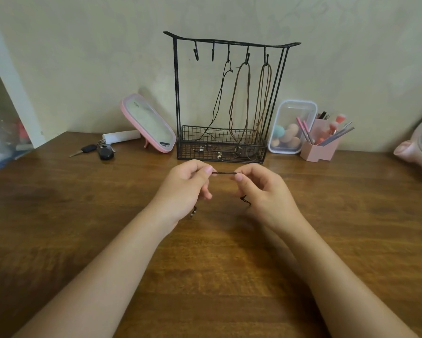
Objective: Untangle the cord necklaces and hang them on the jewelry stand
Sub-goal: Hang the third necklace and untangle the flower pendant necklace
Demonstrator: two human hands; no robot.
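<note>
Wooden table [351, 215] against a plain wall. The black wire jewelry stand [176, 93] sits at the back centre, with a pink mirror [147, 125] and keys [100, 150] to its left and a clear sponge box [293, 128] and pink brush holder [319, 150] to its right. Three cord necklaces [240, 101] hang on the three right-hand hooks, tails pooled in the basket [219, 136]. The two left hooks [196, 54] are bare.

The left hand [188, 184] and right hand [261, 189] are both above the table in front of the stand. Each pinches the dark cord [225, 173] between thumb and forefinger, other fingers curled. A short span is pulled straight between the pinches, and loose ends dangle below each palm.

Risks, as a judgement: pulling the span tighter could cinch any knot hidden in the palms, and I can't tell if one is left. Dangling ends could snag the basket mesh or the hung cords on the way to a hook. The loop could miss or slip off a hook if let go too soon.
</note>
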